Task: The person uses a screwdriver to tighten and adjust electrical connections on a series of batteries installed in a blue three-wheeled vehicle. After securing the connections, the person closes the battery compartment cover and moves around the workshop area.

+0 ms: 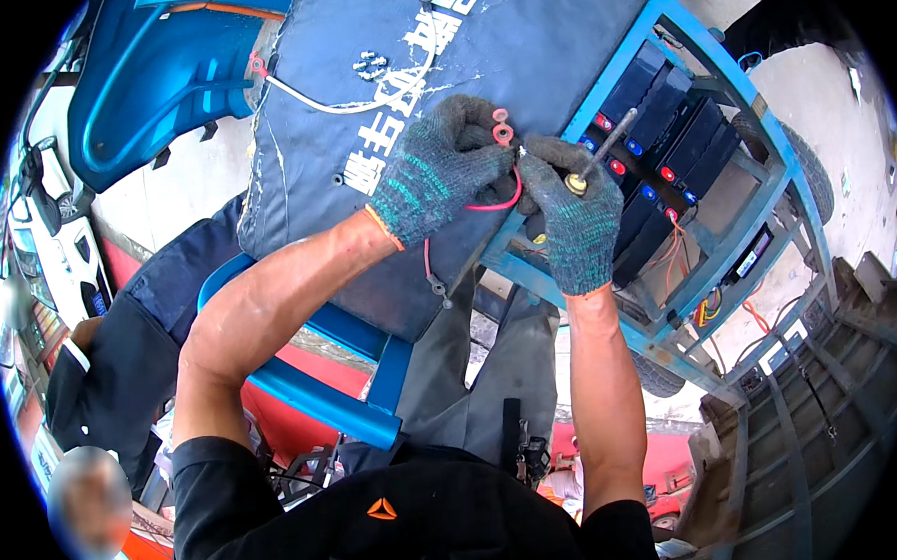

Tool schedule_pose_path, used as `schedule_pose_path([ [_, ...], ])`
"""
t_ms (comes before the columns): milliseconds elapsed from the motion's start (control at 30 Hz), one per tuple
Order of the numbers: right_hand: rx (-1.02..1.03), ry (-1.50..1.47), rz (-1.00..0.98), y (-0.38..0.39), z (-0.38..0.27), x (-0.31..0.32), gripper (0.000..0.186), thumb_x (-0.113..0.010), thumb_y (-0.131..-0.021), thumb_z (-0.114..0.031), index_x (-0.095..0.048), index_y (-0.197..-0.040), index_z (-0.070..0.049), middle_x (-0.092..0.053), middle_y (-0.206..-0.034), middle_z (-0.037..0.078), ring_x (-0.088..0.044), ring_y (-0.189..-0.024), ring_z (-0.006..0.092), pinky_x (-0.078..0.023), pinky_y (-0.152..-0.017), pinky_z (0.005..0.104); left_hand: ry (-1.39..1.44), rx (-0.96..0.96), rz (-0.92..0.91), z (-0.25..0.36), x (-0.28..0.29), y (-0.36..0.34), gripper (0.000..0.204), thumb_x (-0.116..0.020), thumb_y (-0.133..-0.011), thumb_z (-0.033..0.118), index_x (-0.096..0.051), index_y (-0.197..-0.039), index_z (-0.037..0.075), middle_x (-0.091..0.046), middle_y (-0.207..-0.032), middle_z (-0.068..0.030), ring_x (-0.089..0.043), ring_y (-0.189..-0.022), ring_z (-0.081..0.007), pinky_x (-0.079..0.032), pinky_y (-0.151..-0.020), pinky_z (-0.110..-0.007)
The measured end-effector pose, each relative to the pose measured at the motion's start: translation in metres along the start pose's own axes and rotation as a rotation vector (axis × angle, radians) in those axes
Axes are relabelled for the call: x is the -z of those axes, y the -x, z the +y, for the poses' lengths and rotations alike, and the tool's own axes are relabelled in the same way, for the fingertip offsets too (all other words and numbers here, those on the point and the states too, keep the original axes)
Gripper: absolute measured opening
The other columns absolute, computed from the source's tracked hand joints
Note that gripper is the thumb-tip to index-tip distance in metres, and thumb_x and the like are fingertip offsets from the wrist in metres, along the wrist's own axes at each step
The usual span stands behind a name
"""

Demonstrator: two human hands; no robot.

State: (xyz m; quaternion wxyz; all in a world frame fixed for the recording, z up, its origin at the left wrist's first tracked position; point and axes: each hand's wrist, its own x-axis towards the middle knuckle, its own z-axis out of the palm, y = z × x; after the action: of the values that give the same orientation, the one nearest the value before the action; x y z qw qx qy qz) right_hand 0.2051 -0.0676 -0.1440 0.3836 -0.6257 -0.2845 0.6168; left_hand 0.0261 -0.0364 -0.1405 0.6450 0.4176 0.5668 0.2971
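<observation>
A dark blue padded cover [549, 50] with white lettering spreads out beside a blue metal frame [768, 146], which runs along the cover's right edge and holds black batteries [698, 139]. Above the cover's lower right edge the gloved hands nearly meet: the left hand [429, 171] is clamped on a thin red cable [505, 203] by its red-capped end, the right hand [581, 214] is closed around a screwdriver-like tool [611, 141], its fingertip contact hard to make out. A white cable [346, 109] curves from the left edge toward the top edge, near a cluster of small metal fasteners [369, 65].
</observation>
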Motion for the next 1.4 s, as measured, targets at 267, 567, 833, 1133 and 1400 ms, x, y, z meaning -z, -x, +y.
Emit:
schedule_pose_path([
  [267,0.217,0.079,-0.026,-0.005,0.010,0.005,0.019,-0.078,-0.089,-0.006,-0.076,-0.108,-0.001,-0.077,-0.105,0.007,-0.070,-0.093,0.0123,-0.057,-0.083,0.0293,-0.064,-0.012,-0.083,0.002,-0.002,0.002,0.033,-0.071,-0.098,0.010,-0.061,-0.126,-0.005,-0.074,-0.107,-0.0121,-0.072,-0.089,-0.0131,-0.061,-0.079,-0.029],
  [567,0.194,0.043,0.053,0.003,0.012,0.006,0.019,-0.078,-0.089,-0.005,-0.075,-0.107,0.000,-0.076,-0.105,0.008,-0.070,-0.095,0.0142,-0.057,-0.086,0.0302,-0.229,-0.086,-0.152,0.009,-0.003,0.006,0.036,-0.073,-0.098,0.016,-0.068,-0.129,-0.002,-0.076,-0.111,-0.0107,-0.071,-0.095,-0.0118,-0.059,-0.085,-0.030],
  [833,0.111,-0.037,0.053,0.003,0.011,0.012,0.027,-0.081,-0.086,-0.006,-0.073,-0.112,0.001,-0.076,-0.105,0.009,-0.071,-0.094,0.0130,-0.058,-0.082,0.0291,-0.286,-0.010,-0.185,0.013,-0.005,0.005,0.039,-0.077,-0.095,0.019,-0.069,-0.127,-0.001,-0.077,-0.112,-0.0127,-0.071,-0.098,-0.0117,-0.059,-0.090,-0.031],
  [1133,0.100,0.053,-0.150,0.003,0.013,0.032,0.029,-0.079,-0.086,-0.007,-0.073,-0.113,0.000,-0.077,-0.100,0.008,-0.070,-0.087,0.0122,-0.058,-0.078,0.0295,-0.607,-0.169,-0.166,0.012,-0.018,0.014,0.037,-0.079,-0.091,0.016,-0.072,-0.125,0.002,-0.077,-0.109,-0.0132,-0.074,-0.093,-0.0143,-0.060,-0.083,-0.032],
  [1400,-0.206,-0.342,-0.406,0.048,0.040,0.118,0.024,-0.084,-0.080,-0.004,-0.073,-0.101,-0.005,-0.076,-0.093,0.003,-0.070,-0.087,0.0108,-0.058,-0.080,0.0285,-0.168,0.231,-0.406,0.014,-0.072,0.066,0.034,-0.080,-0.089,0.002,-0.074,-0.122,0.000,-0.075,-0.118,-0.0112,-0.071,-0.099,-0.0143,-0.058,-0.088,-0.030],
])
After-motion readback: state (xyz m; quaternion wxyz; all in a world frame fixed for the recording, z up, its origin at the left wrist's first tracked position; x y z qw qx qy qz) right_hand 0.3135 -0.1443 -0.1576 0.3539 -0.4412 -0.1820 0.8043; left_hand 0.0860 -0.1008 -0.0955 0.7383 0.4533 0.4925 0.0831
